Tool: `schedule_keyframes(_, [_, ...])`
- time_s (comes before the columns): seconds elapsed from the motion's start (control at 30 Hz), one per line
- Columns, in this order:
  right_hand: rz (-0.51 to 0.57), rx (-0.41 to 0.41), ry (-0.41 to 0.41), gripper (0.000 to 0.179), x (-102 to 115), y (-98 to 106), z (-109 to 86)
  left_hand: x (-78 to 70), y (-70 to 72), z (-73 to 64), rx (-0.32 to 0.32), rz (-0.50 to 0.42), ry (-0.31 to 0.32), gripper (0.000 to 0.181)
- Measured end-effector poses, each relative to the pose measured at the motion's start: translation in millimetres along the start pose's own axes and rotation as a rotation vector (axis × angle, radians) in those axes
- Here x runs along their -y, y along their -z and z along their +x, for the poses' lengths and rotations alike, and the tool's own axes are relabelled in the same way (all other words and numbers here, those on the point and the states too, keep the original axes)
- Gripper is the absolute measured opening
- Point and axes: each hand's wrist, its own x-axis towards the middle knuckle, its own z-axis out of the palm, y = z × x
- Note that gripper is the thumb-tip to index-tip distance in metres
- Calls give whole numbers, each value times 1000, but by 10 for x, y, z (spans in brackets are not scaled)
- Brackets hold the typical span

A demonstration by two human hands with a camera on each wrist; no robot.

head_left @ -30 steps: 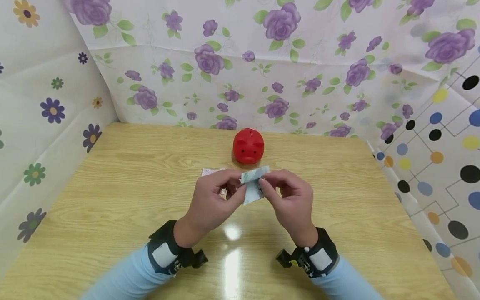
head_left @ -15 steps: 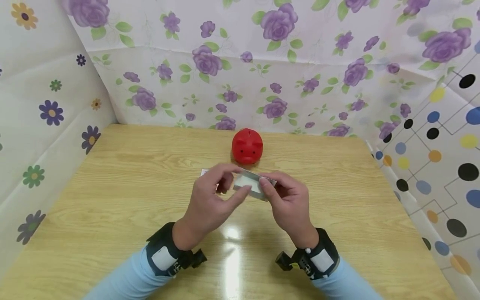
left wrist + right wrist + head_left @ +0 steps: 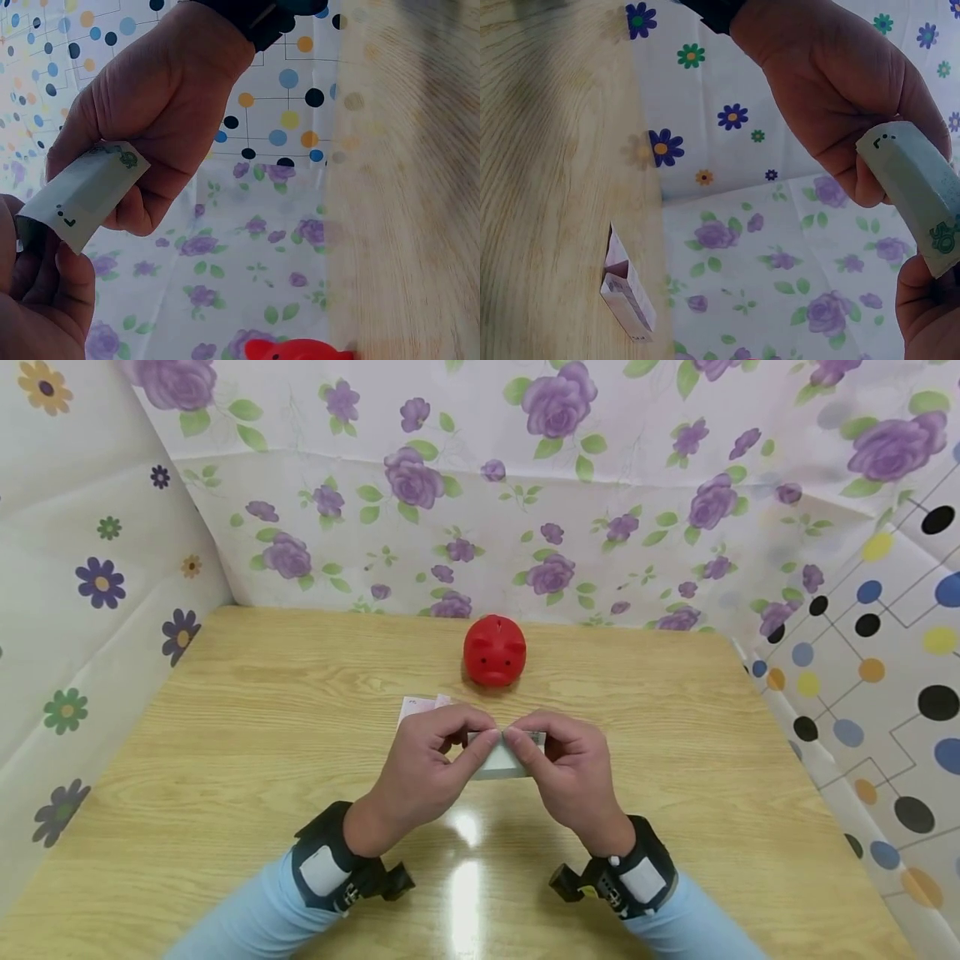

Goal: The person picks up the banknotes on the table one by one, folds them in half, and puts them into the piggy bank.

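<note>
A pale green banknote, folded lengthwise, is stretched between both hands above the table. My left hand pinches its left part between thumb and fingers. On the other side my right hand pinches the right part, the two thumbs almost meeting in the middle. The right wrist view shows the banknote bent into a channel shape, with a printed 50 near one end. Behind my left hand a folded pink banknote stands on the table, partly hidden in the head view; the right wrist view shows the folded pink banknote fully.
A red piggy bank with a slot on top stands beyond the hands, near the back of the wooden table. Patterned cloth sheets hang behind the table and along both sides.
The green banknote has been turned from a slant to lie level, its blank face up. My left hand, loose at its edge half a second ago, now pinches it; both hands have drawn closer.
</note>
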Motion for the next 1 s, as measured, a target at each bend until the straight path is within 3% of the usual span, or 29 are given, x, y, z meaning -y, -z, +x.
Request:
schedule_keyframes(0.3, [-15, -69, -49, 7, 7, -8, -13, 4, 14, 6, -39, -22, 80, 3])
schedule_keyframes(0.5, [30, -75, -47, 10, -10, 12, -4, 23, 39, 17, -50, -30, 63, 4])
schedule_keyframes(0.77, [12, -109, -65, 16, -34, 42, 2, 24, 72, 20, -71, -19, 129, 7])
schedule_keyframes(1.0, [62, -113, 24, 13, -64, 68, 19, 18, 103, 35, -78, -24, 62, 7])
